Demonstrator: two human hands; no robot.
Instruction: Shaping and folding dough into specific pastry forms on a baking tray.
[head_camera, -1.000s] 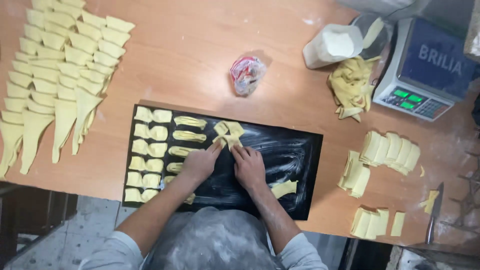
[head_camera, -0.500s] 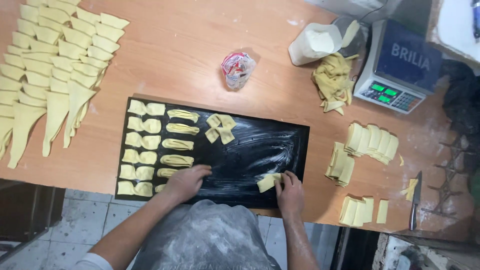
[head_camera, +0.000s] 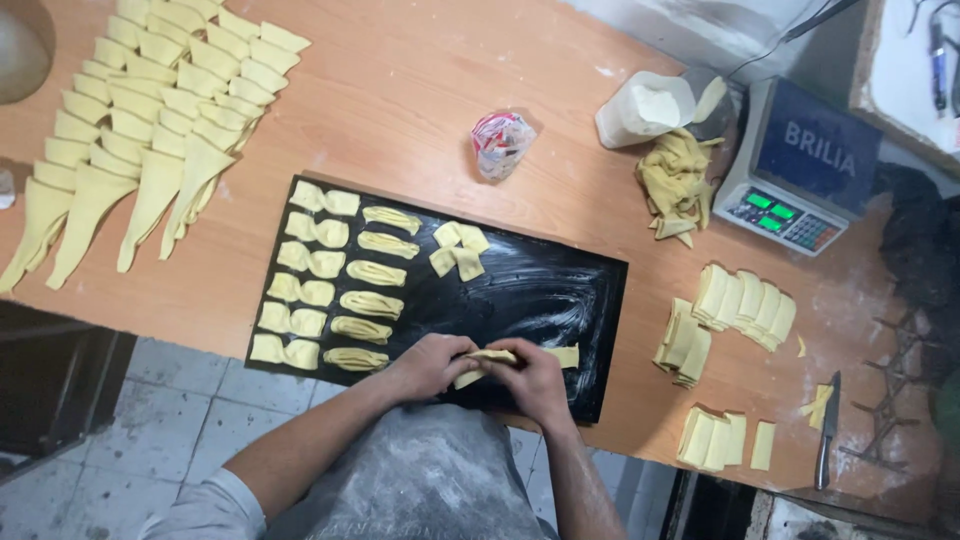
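Both hands down at the lower middle of the frame, left hand (head_camera: 428, 366) and right hand (head_camera: 530, 380), each grip pinched shut on the same pale yellow strip of folded dough (head_camera: 487, 362). Held just over the near edge of the flat black floured baking tray (head_camera: 560, 300) on the orange wooden counter (head_camera: 420, 90). Rows of folded dough pieces (head_camera: 330, 290) on the tray's left half. Grey digital scale (head_camera: 800, 170) at upper right.

Left hand (head_camera: 425, 366) and right hand (head_camera: 530, 380) on a dough strip (head_camera: 490, 362) over black tray (head_camera: 560, 300).
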